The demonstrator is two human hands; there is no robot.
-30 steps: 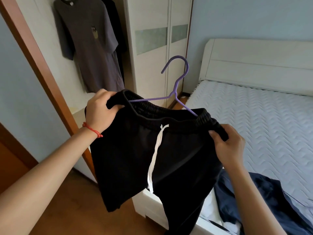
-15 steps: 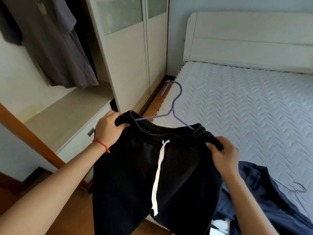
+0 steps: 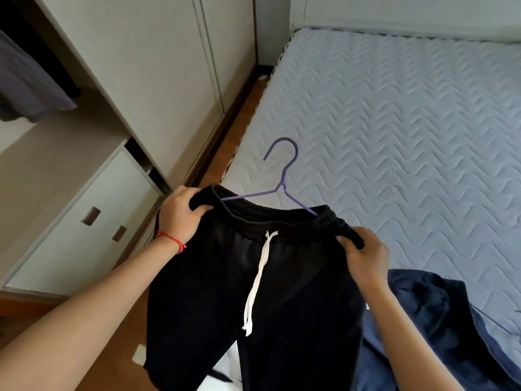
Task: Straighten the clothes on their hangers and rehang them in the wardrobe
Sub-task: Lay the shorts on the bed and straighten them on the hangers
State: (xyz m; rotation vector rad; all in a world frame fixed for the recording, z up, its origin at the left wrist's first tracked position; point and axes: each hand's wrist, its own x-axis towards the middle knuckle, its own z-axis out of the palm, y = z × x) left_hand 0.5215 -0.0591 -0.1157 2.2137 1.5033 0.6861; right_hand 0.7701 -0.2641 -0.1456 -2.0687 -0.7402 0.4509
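The black drawstring shorts [image 3: 253,292] hang in the air over the bed's edge, their waistband stretched over the purple hanger [image 3: 282,190]. The left hand [image 3: 180,213] and right hand [image 3: 363,255] each clench one waistband end, probably to square the shorts on the hanger. The wardrobe [image 3: 158,66] stands just left; a navy garment [image 3: 439,311] lies on the mattress [image 3: 394,122].

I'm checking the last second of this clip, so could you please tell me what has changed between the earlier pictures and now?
The view tipped downward: the hanging grey T-shirt slid to the top left edge and the white headboard left the frame. Nothing was taken or released. The left hand and right hand still grip the waistband of the black drawstring shorts on the purple wire hanger.
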